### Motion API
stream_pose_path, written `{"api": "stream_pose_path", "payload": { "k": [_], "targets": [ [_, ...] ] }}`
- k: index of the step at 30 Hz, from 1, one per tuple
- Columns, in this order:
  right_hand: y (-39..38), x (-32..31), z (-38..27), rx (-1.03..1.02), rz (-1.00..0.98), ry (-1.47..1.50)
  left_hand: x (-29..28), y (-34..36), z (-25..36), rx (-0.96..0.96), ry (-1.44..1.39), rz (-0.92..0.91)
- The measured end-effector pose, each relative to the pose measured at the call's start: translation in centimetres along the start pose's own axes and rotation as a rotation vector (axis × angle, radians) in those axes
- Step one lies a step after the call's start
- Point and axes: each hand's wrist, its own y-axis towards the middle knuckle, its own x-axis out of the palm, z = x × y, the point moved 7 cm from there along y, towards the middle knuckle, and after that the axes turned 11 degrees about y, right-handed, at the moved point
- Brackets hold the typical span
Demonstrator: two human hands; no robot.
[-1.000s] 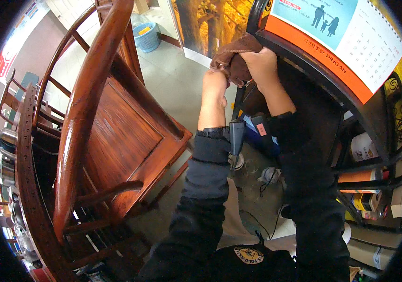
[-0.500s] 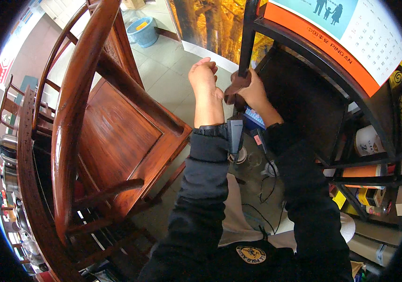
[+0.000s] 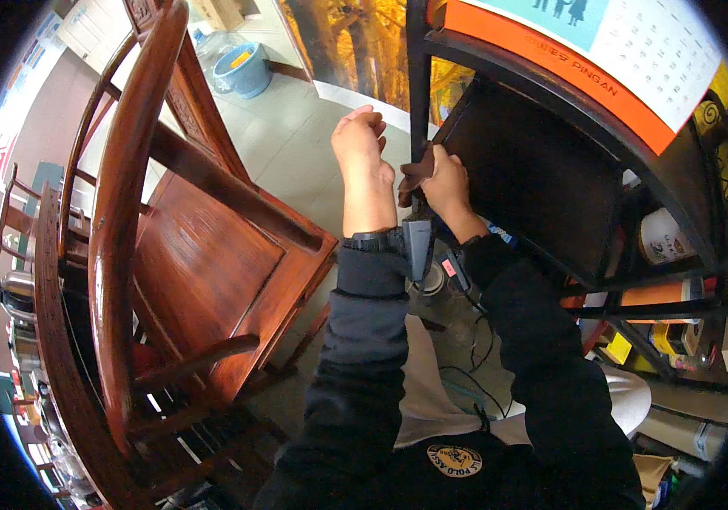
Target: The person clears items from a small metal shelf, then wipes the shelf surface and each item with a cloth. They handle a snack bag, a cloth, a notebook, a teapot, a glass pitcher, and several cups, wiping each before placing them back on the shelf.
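Note:
My right hand (image 3: 449,189) is closed on a brown cloth (image 3: 416,174), which it presses against the near left edge of a dark wooden stand (image 3: 534,161), by the upright post (image 3: 418,76). To the left of it, my left hand (image 3: 361,146) is raised with its fingers loosely curled; no object shows in it. A small grey device (image 3: 418,246) sits at my left wrist beside a black band (image 3: 374,242).
A reddish wooden armchair (image 3: 202,263) fills the left side. An orange-based calendar (image 3: 568,72) stands on the dark furniture at upper right. A blue bucket (image 3: 247,72) is on the tiled floor. Black cables (image 3: 483,348) hang near my legs.
The view has shifted slightly. My right hand has turned, its back now more toward me, with the cloth lower along the stand's edge. My left hand keeps its curled pose.

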Motion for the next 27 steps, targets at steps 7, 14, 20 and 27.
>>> {"api": "stream_pose_path", "payload": {
  "k": [7,14,20,27],
  "targets": [
    [-4.0,-2.9,0.2,-0.187,0.037,-0.110,0.7,-2.1,1.3,0.155,0.013,0.109],
    [-12.4,-10.5,8.0,0.197,-0.006,0.498,6.9,-8.4,1.2,0.522,0.037,-0.053],
    [-20.2,-20.3,10.8,0.249,0.342,0.924,13.5,-18.4,-0.7,1.197,0.536,-0.178],
    [-22.1,-31.1,3.2,-0.005,0.818,0.807,17.5,-21.5,-3.1,1.136,0.571,-0.351]
  ]
}}
